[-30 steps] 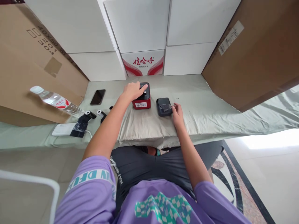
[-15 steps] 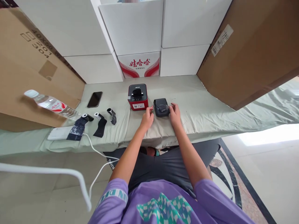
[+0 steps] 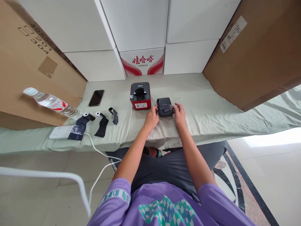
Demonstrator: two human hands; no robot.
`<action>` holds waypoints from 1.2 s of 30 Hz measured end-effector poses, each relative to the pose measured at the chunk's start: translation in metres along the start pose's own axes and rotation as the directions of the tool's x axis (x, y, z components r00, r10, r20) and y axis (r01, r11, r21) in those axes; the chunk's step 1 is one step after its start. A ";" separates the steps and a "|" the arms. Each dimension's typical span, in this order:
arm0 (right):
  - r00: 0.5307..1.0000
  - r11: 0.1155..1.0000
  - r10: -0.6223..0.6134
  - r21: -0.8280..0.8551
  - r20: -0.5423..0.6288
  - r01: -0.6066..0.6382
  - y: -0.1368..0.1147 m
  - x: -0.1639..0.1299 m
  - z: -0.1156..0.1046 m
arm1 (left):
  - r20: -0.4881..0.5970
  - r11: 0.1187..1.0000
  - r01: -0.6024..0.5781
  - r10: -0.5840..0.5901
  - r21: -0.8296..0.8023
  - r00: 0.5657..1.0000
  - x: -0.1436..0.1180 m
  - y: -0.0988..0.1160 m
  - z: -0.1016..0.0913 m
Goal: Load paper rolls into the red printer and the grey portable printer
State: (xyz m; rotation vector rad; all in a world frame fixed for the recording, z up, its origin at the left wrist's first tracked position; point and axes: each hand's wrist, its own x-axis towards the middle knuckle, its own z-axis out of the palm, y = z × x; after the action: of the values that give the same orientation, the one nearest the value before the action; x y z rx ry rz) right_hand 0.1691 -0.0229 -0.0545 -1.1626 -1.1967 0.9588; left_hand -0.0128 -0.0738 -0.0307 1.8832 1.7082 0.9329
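Note:
A small black portable printer [image 3: 164,107] lies flat on the cloth-covered table, with a clear piece of film or tape on its front part. My left hand [image 3: 151,118] has its fingertips against the printer's left side. On the opposite side, my right hand [image 3: 179,113] grips the right edge with thumb and fingers. The undersides of the fingers are hidden. Just left of the printer stands a red and black boxy machine [image 3: 140,96] with a white label on its front and a black piece on top.
Three dark rolls with loose strips, including a middle roll [image 3: 102,124], lie left on the table. Near them are a phone [image 3: 96,98], a water bottle [image 3: 55,102] and a white power strip [image 3: 60,132] with a cable. White boxes [image 3: 143,25] and brown cartons [image 3: 261,53] stand behind.
My left hand has closed in on the printer's left side, its fingers drawn together. My right hand stays at the right edge. The view has shifted slightly.

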 end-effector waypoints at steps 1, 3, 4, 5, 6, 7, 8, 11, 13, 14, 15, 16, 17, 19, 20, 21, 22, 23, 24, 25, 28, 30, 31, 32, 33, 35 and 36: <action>1.000 1.000 0.006 -0.004 -0.003 -0.006 0.000 0.000 0.000 | 0.016 0.999 0.013 -0.014 0.030 1.000 0.002 0.001 -0.003; 1.000 1.000 0.007 -0.017 -0.005 -0.007 0.000 0.000 0.000 | 0.041 0.994 0.032 -0.036 0.105 0.998 0.005 0.003 -0.008; 1.000 1.000 0.005 -0.025 -0.005 -0.005 -0.001 0.000 0.000 | 0.051 0.989 0.035 -0.043 0.144 0.998 0.007 0.004 -0.010; 1.000 1.000 0.004 -0.031 -0.006 -0.004 -0.001 0.000 0.000 | 0.060 0.983 0.032 -0.044 0.181 0.997 0.008 0.006 -0.012; 1.000 0.999 0.004 -0.034 -0.004 -0.004 -0.001 0.000 0.000 | 0.068 0.977 0.024 -0.040 0.214 0.997 0.009 0.007 -0.014; 1.000 0.999 0.004 -0.033 -0.002 -0.004 -0.001 0.000 -0.001 | 0.073 0.970 0.016 -0.035 0.241 0.997 0.009 0.009 -0.014; 1.000 1.000 0.004 -0.026 0.002 -0.004 -0.001 0.001 -0.001 | 0.076 0.965 0.010 -0.031 0.263 0.997 0.010 0.011 -0.015; 1.000 1.000 0.002 0.005 0.011 -0.002 -0.001 0.001 -0.001 | 0.066 0.956 0.005 -0.025 0.295 0.997 0.009 0.014 -0.013; 1.000 1.000 -0.002 0.004 0.003 0.002 0.000 0.000 0.000 | 0.045 0.957 0.000 -0.013 0.290 0.999 0.008 0.013 -0.011; 1.000 1.000 -0.006 -0.004 -0.003 0.006 0.000 0.000 0.000 | 0.028 0.960 -0.005 -0.003 0.280 1.000 0.008 0.012 -0.009; 1.000 1.000 -0.010 -0.013 -0.009 0.010 0.000 0.000 0.000 | 0.007 0.964 -0.009 0.007 0.268 1.000 0.007 0.010 -0.007; 1.000 1.000 -0.014 -0.017 -0.013 0.014 0.001 0.000 0.001 | -0.015 0.967 -0.010 0.014 0.255 1.000 0.007 0.009 -0.005; 1.000 1.000 -0.016 -0.017 -0.013 0.016 0.001 0.001 0.001 | -0.034 0.969 -0.010 0.019 0.245 0.999 0.007 0.007 -0.003; 1.000 1.000 -0.015 -0.005 -0.008 0.014 0.003 0.001 0.001 | -0.060 0.972 -0.007 0.022 0.237 0.998 0.007 0.004 0.001; 1.000 1.000 -0.012 0.001 -0.008 0.012 0.003 0.001 0.001 | -0.066 0.972 -0.007 0.023 0.236 0.998 0.007 0.003 0.002; 1.000 1.000 -0.010 0.002 -0.011 0.010 0.003 0.002 0.001 | -0.069 0.972 -0.007 0.024 0.235 0.997 0.007 0.003 0.003; 1.000 1.000 -0.010 0.001 -0.017 0.010 0.004 0.002 0.002 | -0.071 0.972 -0.005 0.022 0.233 0.997 0.007 0.003 0.003; 1.000 1.000 -0.011 -0.001 -0.023 0.011 0.004 0.002 0.002 | -0.074 0.973 -0.002 0.020 0.231 0.997 0.007 0.003 0.003; 1.000 1.000 -0.011 -0.003 -0.028 0.011 0.003 0.002 0.002 | -0.076 0.973 0.002 0.016 0.230 0.997 0.007 0.003 0.003; 0.999 1.000 -0.010 -0.002 -0.031 0.010 0.003 0.002 0.002 | -0.077 0.973 0.007 0.011 0.230 0.997 0.007 0.003 0.003; 0.999 1.000 -0.011 0.010 -0.040 0.011 0.002 0.002 0.003 | -0.084 0.973 0.016 0.003 0.230 0.996 0.006 0.004 0.003; 0.999 1.000 -0.021 0.002 -0.048 0.021 0.001 0.001 0.003 | -0.093 0.974 0.021 0.001 0.228 0.996 0.006 0.003 0.004; 0.998 1.000 -0.026 -0.003 -0.050 0.025 0.001 0.001 0.003 | -0.098 0.974 0.022 0.000 0.226 0.995 0.006 0.003 0.005; 0.998 1.000 -0.028 -0.007 -0.052 0.027 0.001 0.001 0.003 | -0.103 0.974 0.022 0.001 0.224 0.995 0.005 0.002 0.005; 0.998 1.000 -0.027 -0.009 -0.053 0.027 0.001 0.001 0.003 | -0.106 0.975 0.019 0.004 0.220 0.994 0.005 0.002 0.005; 0.998 1.000 -0.027 -0.009 -0.053 0.027 0.001 0.001 0.003 | -0.111 0.977 0.009 0.016 0.214 0.994 0.004 0.001 0.006; 0.998 0.999 -0.032 -0.009 -0.050 0.032 0.001 0.001 0.003 | -0.112 0.977 0.004 0.020 0.214 0.994 0.004 0.001 0.006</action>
State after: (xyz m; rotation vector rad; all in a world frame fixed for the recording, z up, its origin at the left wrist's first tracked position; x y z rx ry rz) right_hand 0.1661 -0.0217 -0.0551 -1.1640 -1.1763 0.8965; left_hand -0.0076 -0.0697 -0.0330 2.0071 1.9380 0.9057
